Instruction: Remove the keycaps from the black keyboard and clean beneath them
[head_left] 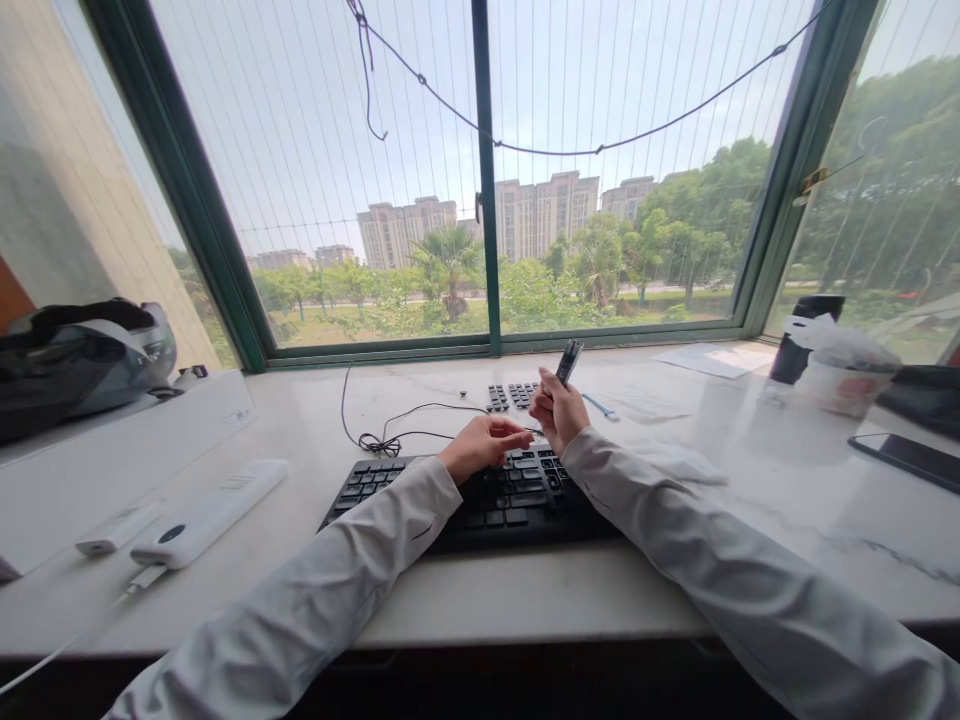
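A black keyboard lies in front of me on the marble-patterned counter, partly covered by my sleeves. My left hand is above its upper middle, thumb and fingers pinched together; whatever is between the fingertips is too small to make out. My right hand is closed around a slim black tool with a clear end, which points up and away from me. Its exact kind does not show. Just behind the keyboard, several loose black keycaps lie in small groups. A thin blue stick-like tool rests right of them.
A coiled black cable lies behind the keyboard. To the left are a white power bank with a cable and a white box bearing a helmet. A phone, plastic bag and papers lie right.
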